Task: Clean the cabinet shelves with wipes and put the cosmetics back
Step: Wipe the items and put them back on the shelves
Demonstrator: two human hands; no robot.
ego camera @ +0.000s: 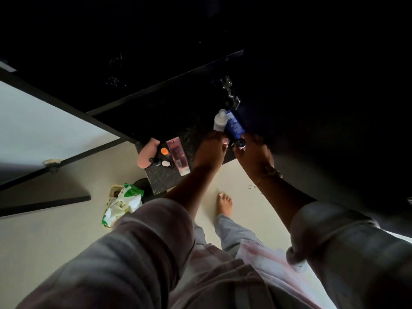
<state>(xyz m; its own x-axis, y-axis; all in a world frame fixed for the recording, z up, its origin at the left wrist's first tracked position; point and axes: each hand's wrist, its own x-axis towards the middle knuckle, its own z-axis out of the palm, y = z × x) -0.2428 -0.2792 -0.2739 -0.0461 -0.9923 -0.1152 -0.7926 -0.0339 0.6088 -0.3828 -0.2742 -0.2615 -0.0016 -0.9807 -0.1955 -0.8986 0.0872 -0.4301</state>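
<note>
My left hand (211,150) grips the base of a white bottle (219,120) with a clear cap. My right hand (254,155) holds a blue tube (234,124) by its dark cap end, right beside the bottle. Both are raised over the dark speckled counter (162,177), toward the very dark cabinet shelf (169,85). On the counter to the left lie a pink box (178,157), a peach tube (147,153), an orange-capped item (164,150) and two small bottles (161,162).
A green and white wipes pack (124,202) lies on the pale floor by a small basket. An open cabinet door with a white panel (44,128) stands at the left. A metal hinge (229,92) shows in the dark cabinet. My bare foot (225,204) stands below the counter.
</note>
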